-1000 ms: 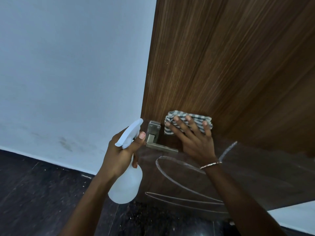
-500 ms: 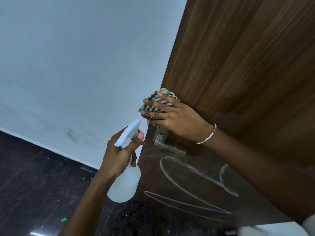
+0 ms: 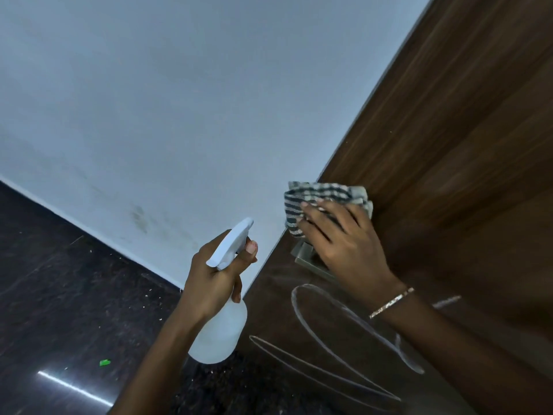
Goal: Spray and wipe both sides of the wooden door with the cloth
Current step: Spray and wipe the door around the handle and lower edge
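A pale wall (image 3: 179, 100) fills the upper left, and the wooden door (image 3: 463, 130) runs up the right side, its edge slanting across the view. Dark speckled floor (image 3: 59, 295) sits below the wall. On the door's lower half there are thin white looping streaks (image 3: 299, 304).

Right hand (image 3: 344, 244) is up on the door near its edge, fingers laid out fairly straight and spread over the cloth (image 3: 317, 193), pressing it against the wood. That cloth, striped dark and light, is bunched under the fingertips, with its left end hanging just past the door edge. Directly beneath the palm, the metal door handle (image 3: 305, 256) is partly covered by the hand.

Left hand (image 3: 212, 280) hangs just off the door edge, fingers wrapped round the neck of the white spray bottle (image 3: 220, 333), nozzle pointing up and to the right, body hanging below the fist.

A thin bracelet (image 3: 392, 302) circles the right wrist. Down on the floor lies a tiny green scrap (image 3: 104, 362).
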Demonstrator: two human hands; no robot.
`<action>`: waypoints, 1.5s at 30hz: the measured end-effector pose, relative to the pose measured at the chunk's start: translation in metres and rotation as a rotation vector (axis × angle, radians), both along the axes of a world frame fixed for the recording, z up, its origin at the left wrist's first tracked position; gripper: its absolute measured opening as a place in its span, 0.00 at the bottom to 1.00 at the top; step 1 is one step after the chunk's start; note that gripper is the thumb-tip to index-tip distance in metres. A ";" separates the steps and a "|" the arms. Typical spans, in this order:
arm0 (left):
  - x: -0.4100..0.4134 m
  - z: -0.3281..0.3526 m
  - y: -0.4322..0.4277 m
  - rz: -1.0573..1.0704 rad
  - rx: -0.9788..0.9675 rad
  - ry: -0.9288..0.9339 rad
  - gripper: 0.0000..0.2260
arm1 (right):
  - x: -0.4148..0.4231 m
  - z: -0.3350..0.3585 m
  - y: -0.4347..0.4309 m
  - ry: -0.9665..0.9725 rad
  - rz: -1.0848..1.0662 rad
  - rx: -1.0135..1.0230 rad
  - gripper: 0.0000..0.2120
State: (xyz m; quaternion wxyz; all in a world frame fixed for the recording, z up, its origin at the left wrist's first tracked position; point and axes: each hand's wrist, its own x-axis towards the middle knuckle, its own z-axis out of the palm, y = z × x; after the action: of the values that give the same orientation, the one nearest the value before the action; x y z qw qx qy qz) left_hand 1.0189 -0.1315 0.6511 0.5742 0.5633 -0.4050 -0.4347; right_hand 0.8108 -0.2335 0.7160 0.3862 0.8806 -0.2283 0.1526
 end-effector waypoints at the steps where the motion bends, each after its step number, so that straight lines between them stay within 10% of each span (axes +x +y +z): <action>1: 0.001 -0.002 -0.001 -0.005 -0.006 0.003 0.16 | -0.001 -0.010 0.002 0.016 -0.054 -0.003 0.11; 17: 0.010 -0.001 0.000 -0.018 0.006 -0.024 0.14 | 0.083 -0.074 0.007 0.684 -0.395 0.298 0.15; 29: 0.012 0.002 0.001 -0.007 -0.026 -0.018 0.16 | 0.051 0.074 0.006 0.347 -0.485 0.348 0.10; 36: 0.000 0.001 0.003 -0.031 -0.052 -0.029 0.08 | 0.053 0.009 0.001 0.315 -0.376 0.173 0.04; 45: -0.009 -0.002 0.006 0.027 0.026 -0.054 0.18 | 0.092 -0.071 0.004 0.622 -0.395 0.512 0.13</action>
State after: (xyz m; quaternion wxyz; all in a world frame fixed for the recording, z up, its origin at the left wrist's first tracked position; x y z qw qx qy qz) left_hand 1.0100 -0.1252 0.6493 0.5615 0.5876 -0.4072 -0.4166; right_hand 0.9029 -0.2295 0.6448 0.2277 0.8914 -0.2955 -0.2573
